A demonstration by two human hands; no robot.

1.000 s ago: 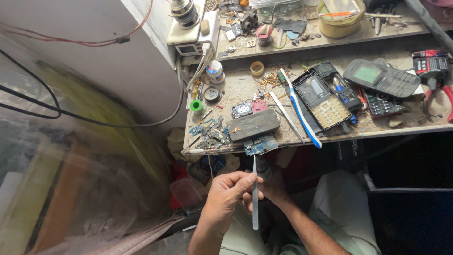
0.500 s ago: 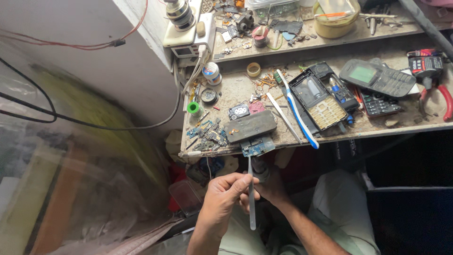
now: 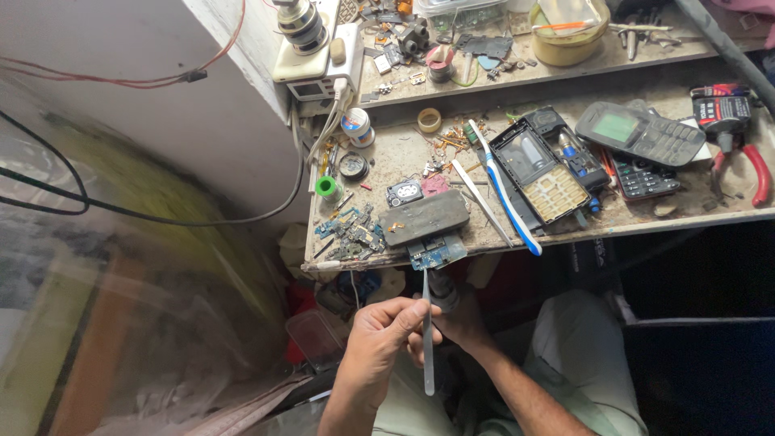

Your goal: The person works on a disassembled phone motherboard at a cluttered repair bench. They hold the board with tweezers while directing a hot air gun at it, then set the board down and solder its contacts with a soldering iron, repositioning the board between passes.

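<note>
Surface [image 3: 404,153] first: a dusty bench crowded with opened keypad phones, loose parts, a blue-and-white toothbrush [image 3: 504,187] and red-handled pliers [image 3: 747,161], with a higher shelf of clutter behind. At its near edge lies a dark grey block [image 3: 425,217], and just in front of that a small blue circuit board [image 3: 437,251] overhangs the lip. Below the edge, over the lap, the two hands meet. The left hand [image 3: 379,339] pinches a pair of metal tweezers [image 3: 427,335] about mid-length, its grip clenched on them, tips pointing up toward the board and ending just short of it. The right hand [image 3: 456,319] sits behind, its grip wrapped round a small dark object [image 3: 442,291]; what that object is cannot be told.

To work well here, I judge the tweezer tips should be brought up slowly and square to the board, since it hangs partly unsupported and a push could tip it off. Bracing the two hands against each other would steady the tips. A light pinch is safer than a hard one on small parts.
</note>
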